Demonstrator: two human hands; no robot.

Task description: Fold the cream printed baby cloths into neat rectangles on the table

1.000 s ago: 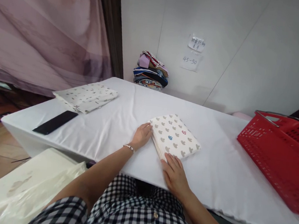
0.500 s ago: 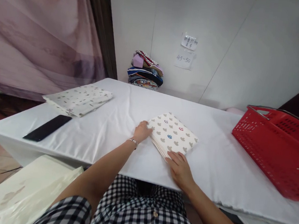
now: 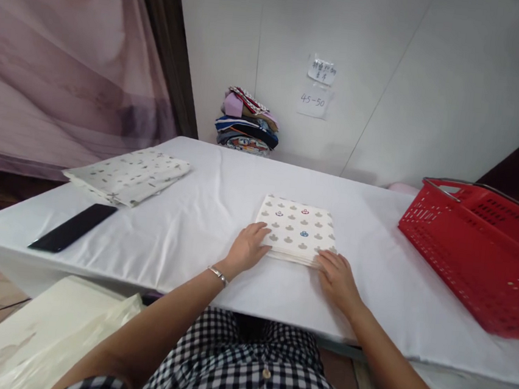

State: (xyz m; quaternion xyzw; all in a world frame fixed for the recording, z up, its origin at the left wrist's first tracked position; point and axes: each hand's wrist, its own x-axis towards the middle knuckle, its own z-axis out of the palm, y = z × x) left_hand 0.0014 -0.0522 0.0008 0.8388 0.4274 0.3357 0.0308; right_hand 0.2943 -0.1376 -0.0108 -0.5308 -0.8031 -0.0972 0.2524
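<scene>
I saw the left hand [image 3: 247, 248] lying flat, fingers spread, on the near left corner of the folded cloth [image 3: 296, 230]. The right hand [image 3: 338, 275] lay open against the cloth's near right corner, gripping nothing. The cloth sat square on the bench [image 3: 192, 225], between the two hands. A red basket [image 3: 474, 252] stood well right of the right hand; a phone [image 3: 72, 235] lay far left of the left hand.

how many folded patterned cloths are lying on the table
2: one cloth under both hands near the front edge, another at the far left beyond the phone. The clothes pile by the wall isn't counted.
</scene>
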